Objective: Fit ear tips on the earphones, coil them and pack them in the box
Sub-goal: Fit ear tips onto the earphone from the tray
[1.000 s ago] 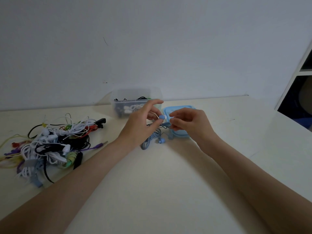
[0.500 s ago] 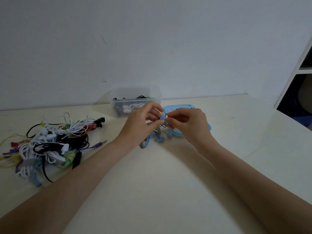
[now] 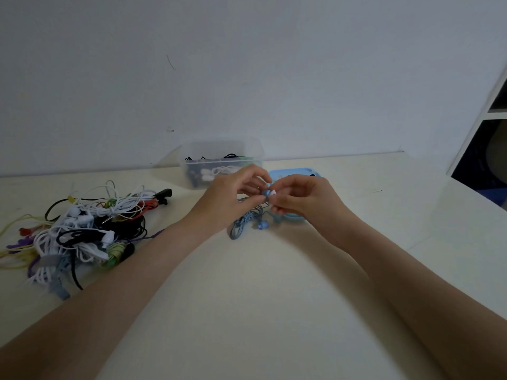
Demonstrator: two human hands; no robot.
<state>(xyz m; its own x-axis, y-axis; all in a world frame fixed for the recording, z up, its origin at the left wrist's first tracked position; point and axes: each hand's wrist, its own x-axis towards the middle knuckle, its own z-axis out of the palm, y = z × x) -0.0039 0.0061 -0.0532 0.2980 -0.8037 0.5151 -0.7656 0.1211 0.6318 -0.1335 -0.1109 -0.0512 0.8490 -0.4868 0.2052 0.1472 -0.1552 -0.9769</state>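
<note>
My left hand (image 3: 233, 196) pinches a blue earbud (image 3: 265, 193) of the blue earphones. My right hand (image 3: 299, 200) pinches a small white ear tip (image 3: 273, 192) and holds it against that earbud. The blue cable (image 3: 242, 222) hangs from my hands and lies bunched on the table, with the second blue earbud (image 3: 262, 225) beside it. A light blue container (image 3: 295, 172) sits just behind my right hand, partly hidden. A clear plastic box (image 3: 222, 163) holding coiled earphones stands at the back.
A tangled pile of white, black, red, green and purple earphones (image 3: 82, 229) lies on the cream table (image 3: 260, 297) at the left. The wall runs along the table's far edge. A white shelf unit (image 3: 482, 111) stands at the right.
My hands have come together: the right hand brought the white ear tip up to the blue earbud in the left hand. Both hands sit slightly lower and closer.
</note>
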